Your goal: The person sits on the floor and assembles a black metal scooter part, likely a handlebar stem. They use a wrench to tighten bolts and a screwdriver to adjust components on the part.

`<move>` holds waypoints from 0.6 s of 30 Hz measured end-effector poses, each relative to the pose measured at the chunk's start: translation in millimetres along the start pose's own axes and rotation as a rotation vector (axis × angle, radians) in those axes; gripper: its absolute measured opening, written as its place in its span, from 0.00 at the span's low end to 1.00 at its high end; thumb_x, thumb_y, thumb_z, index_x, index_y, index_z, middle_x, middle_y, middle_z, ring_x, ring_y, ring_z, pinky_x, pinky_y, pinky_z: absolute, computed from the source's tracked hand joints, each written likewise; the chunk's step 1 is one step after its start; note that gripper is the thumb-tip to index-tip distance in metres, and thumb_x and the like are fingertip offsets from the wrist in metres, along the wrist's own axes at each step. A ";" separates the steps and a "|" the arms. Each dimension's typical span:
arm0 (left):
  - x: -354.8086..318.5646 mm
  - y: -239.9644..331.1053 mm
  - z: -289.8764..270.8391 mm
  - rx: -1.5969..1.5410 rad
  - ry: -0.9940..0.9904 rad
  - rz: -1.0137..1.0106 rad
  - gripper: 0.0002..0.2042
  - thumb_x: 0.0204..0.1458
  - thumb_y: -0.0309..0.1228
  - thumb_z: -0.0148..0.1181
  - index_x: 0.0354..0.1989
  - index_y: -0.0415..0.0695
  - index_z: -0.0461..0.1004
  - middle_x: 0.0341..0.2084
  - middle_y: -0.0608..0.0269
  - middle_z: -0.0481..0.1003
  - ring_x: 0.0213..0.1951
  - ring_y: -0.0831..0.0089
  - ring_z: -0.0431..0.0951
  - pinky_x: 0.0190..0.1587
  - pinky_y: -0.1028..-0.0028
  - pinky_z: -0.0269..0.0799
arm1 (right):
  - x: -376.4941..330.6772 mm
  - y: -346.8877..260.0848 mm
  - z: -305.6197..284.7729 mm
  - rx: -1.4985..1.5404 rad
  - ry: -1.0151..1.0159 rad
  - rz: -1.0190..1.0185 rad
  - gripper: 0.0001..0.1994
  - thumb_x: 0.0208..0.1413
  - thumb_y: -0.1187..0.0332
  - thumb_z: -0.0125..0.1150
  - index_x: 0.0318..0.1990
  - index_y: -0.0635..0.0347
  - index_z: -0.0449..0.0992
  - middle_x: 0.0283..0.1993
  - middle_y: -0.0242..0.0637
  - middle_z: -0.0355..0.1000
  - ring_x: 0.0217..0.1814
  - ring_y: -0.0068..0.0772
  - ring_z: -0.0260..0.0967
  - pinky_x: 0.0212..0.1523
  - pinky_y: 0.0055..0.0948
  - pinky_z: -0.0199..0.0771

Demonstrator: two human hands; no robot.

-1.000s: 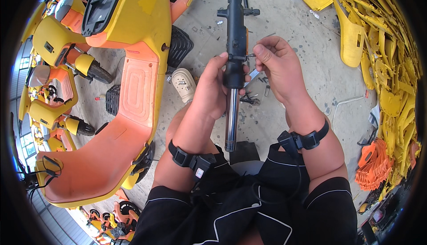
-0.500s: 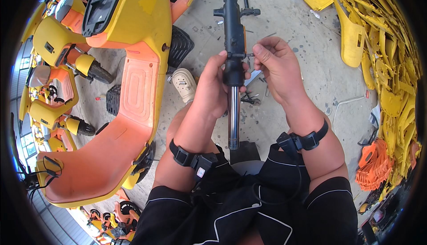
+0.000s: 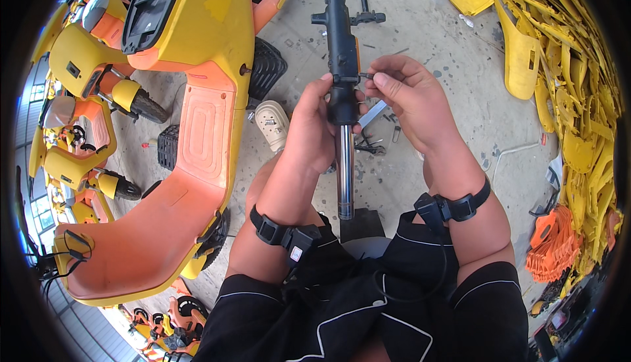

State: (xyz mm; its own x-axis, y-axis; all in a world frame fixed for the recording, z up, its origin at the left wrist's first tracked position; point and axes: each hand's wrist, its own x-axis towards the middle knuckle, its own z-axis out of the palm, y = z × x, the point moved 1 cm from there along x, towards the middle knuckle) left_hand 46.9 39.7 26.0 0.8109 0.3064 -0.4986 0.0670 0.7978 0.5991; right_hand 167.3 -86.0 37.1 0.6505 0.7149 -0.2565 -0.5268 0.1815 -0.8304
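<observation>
A fork leg, with a black body [image 3: 340, 46] and a bare chrome tube [image 3: 345, 171], is held upright before me, its chrome end toward my lap. My left hand [image 3: 314, 125] wraps around it just below the black body, with the thumb along the near-left side and fingertips showing on the right. My right hand [image 3: 415, 105] pinches a small bolt [image 3: 365, 74] between thumb and fingers at the right side of the body. Its tip meets the side of the fork leg; how deep it sits cannot be seen.
A yellow and orange scooter body [image 3: 207, 125] stands close on my left, with more scooters behind. Yellow panels [image 3: 585, 99] pile up at right, above stacked orange pieces [image 3: 554, 243]. A dark metal part [image 3: 363, 17] and small tools [image 3: 371, 148] lie on the concrete floor [image 3: 434, 33].
The fork leg's upper end has tilted slightly left. My right hand has shifted a little left with the bolt, staying at the fork's side. My left hand keeps its grip.
</observation>
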 end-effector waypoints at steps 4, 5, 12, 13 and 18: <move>0.5 1.1 0.2 -0.027 -0.012 -0.014 0.30 0.62 0.54 0.46 0.53 0.34 0.72 0.41 0.54 0.78 0.40 0.67 0.79 0.36 0.70 0.77 | -1.6 -0.1 0.9 -0.042 -0.021 -0.020 0.08 0.64 0.76 0.60 0.49 0.66 0.74 0.46 0.41 0.76 0.46 0.30 0.76 0.50 0.29 0.78; 0.8 1.2 0.1 -0.031 -0.019 -0.017 0.31 0.62 0.54 0.46 0.53 0.33 0.72 0.41 0.54 0.78 0.40 0.67 0.79 0.36 0.70 0.77 | -1.7 -0.7 1.3 -0.054 -0.014 -0.019 0.09 0.63 0.77 0.60 0.49 0.66 0.74 0.46 0.41 0.76 0.46 0.30 0.76 0.50 0.29 0.78; 1.4 0.3 0.0 -0.087 -0.019 -0.047 0.32 0.62 0.55 0.46 0.51 0.31 0.72 0.41 0.53 0.78 0.39 0.67 0.79 0.35 0.70 0.77 | -3.0 -3.4 1.7 -0.161 -0.006 -0.030 0.08 0.63 0.78 0.61 0.48 0.67 0.74 0.42 0.39 0.77 0.42 0.27 0.76 0.47 0.27 0.77; 1.3 0.0 0.4 -0.086 -0.014 -0.042 0.32 0.62 0.55 0.46 0.51 0.31 0.72 0.40 0.54 0.78 0.39 0.67 0.79 0.35 0.70 0.77 | -3.5 -4.0 1.8 -0.163 -0.001 -0.030 0.08 0.63 0.78 0.61 0.47 0.67 0.74 0.41 0.38 0.77 0.42 0.26 0.76 0.46 0.27 0.77; 1.4 -1.3 1.3 -0.079 0.003 -0.027 0.31 0.62 0.55 0.46 0.50 0.31 0.71 0.39 0.54 0.77 0.39 0.66 0.79 0.34 0.69 0.77 | -5.2 -3.8 -1.4 -0.245 0.002 -0.049 0.08 0.63 0.77 0.62 0.48 0.66 0.75 0.40 0.36 0.78 0.41 0.23 0.75 0.42 0.24 0.75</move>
State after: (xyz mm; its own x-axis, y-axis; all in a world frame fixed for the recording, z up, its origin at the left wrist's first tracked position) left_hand 48.7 38.5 25.3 0.8079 0.2853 -0.5157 0.0429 0.8443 0.5342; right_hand 166.7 -91.3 40.9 0.6731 0.7081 -0.2134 -0.3461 0.0466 -0.9370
